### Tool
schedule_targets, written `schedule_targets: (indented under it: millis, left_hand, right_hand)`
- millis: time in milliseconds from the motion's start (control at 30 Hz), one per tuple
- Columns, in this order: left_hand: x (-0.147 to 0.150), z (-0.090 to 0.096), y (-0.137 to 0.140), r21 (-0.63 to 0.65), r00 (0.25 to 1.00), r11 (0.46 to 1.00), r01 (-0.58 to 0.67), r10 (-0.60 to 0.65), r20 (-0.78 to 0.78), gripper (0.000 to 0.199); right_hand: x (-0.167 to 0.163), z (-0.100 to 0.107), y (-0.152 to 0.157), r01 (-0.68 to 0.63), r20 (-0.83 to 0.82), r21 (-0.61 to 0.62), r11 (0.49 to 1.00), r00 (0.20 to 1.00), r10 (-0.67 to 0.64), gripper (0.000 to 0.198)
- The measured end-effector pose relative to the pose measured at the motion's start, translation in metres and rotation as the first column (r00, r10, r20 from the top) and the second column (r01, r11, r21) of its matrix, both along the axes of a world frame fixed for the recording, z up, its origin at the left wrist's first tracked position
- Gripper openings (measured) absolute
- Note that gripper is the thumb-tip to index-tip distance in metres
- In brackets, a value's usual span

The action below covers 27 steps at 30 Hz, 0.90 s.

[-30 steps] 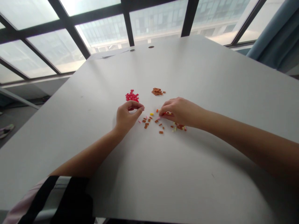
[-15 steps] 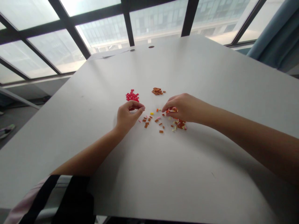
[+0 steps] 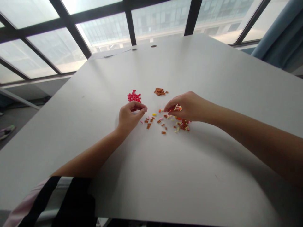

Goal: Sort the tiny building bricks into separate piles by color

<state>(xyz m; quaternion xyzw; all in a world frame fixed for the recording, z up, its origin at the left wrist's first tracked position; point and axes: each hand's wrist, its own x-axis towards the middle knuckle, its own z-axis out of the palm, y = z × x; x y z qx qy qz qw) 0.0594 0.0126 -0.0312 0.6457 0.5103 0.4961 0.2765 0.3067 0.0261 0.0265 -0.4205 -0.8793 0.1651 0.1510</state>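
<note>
My left hand (image 3: 131,116) rests just in front of the pile of red toy bricks (image 3: 133,96), thumb and forefinger pinched together. Whatever sits between those fingertips is too small or hidden to make out. Over the mixed heap of small bricks (image 3: 184,124), my right hand (image 3: 188,105) reaches in from the right, its thumb and forefinger slightly apart and nothing visibly held. An orange brick (image 3: 160,110) lies by its fingertips. Loose brown bricks (image 3: 163,133), a yellow brick (image 3: 154,114) and a few pink ones are scattered between the hands.
Behind the hands, a pile of brown bricks (image 3: 159,91) sits on the white table (image 3: 146,176). Two dark round holes mark the table's far end, near the framed windows. A blue curtain (image 3: 279,37) hangs at the far right.
My right hand has shifted very slightly up and to the right, uncovering a bit more of the mixed heap. My left hand keeps its pinch in the same place.
</note>
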Motion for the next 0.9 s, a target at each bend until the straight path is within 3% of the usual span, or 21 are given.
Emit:
schedule_targets:
  millis: [267, 567, 900]
  left_hand:
    - [0.001, 0.001, 0.000, -0.005, 1.000, 1.000, -0.004, 0.004, 0.006, 0.008]
    - [0.001, 0.000, 0.000, -0.004, 1.000, 1.000, -0.009, 0.009, 0.007, 0.007]
    - [0.001, -0.002, 0.001, 0.002, 1.000, 1.000, -0.006, 0.006, -0.005, 0.006]
  right_hand:
    - [-0.007, -0.015, -0.001, -0.087, 0.057, 0.064, 0.994, 0.995, 0.084, 0.013]
    - [-0.004, -0.011, 0.001, -0.027, 0.164, -0.016, 1.000, 0.986, 0.029, 0.018]
    - [-0.007, -0.002, -0.002, 0.052, 0.084, -0.005, 0.999, 0.995, -0.052, 0.019]
